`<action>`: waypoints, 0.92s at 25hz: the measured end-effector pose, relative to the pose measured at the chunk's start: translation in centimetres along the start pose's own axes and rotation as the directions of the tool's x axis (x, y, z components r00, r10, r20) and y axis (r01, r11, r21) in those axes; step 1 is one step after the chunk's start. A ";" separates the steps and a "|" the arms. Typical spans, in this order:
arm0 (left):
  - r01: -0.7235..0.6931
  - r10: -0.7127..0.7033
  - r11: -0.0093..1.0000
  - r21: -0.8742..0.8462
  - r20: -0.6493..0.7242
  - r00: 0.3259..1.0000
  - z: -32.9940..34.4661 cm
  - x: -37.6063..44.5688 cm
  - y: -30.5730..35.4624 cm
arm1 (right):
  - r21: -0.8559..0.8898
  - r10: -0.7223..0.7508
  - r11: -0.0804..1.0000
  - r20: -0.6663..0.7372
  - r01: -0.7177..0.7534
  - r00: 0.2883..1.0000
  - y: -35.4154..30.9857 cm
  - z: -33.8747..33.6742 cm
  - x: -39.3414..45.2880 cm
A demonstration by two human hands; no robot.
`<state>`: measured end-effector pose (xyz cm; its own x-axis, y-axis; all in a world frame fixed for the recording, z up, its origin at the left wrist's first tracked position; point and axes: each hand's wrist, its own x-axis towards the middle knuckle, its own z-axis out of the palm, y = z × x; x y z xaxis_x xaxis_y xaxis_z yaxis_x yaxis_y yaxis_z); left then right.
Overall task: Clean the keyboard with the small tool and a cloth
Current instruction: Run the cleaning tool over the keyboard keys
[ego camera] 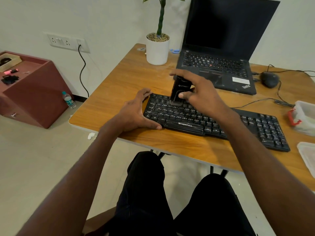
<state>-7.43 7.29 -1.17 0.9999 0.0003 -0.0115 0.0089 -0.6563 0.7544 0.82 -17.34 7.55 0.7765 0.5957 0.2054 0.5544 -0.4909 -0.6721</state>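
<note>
The brushing step is in hand: the right hand (196,92) grips the small tool (180,90) upright, its tip apparently on the upper-left keys of the keyboard (213,124), lying near the table's (119,86) front edge. The left hand (136,113) steadies the keyboard's left end, thumb and fingers spread. Next, probably sweep rightward along the rows; no cloth is visible.

On the table (119,86): one keyboard (213,123), one laptop (219,48) behind it, one mouse (269,79) and two clear containers (306,116) to its right, one potted plant (157,46) beyond. Two hands: left hand (134,113), right hand (197,92), one small black tool (180,90). One bottle (69,100) on the floor.
</note>
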 end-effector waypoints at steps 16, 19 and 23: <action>0.031 -0.031 1.000 0.002 -0.002 1.000 0.0 0.1 -0.3 | -0.316 0.099 0.945 0.024 -0.086 0.995 1.1 -2.2 -0.4; 0.025 -0.025 1.000 -0.009 0.010 1.000 0.0 0.1 -0.2 | -0.232 -0.010 0.973 -0.024 0.004 1.000 0.7 -1.3 -1.2; 0.032 -0.032 0.999 -0.002 0.011 0.999 -0.1 0.2 -0.4 | -0.250 0.016 0.968 0.037 -0.006 0.999 1.9 -1.6 -2.2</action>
<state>-7.19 7.57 -1.41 0.9990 0.0126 -0.0428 0.0406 -0.6544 0.7551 0.67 -20.62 6.97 0.7734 0.6112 0.1683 0.6072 -0.6378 -0.4738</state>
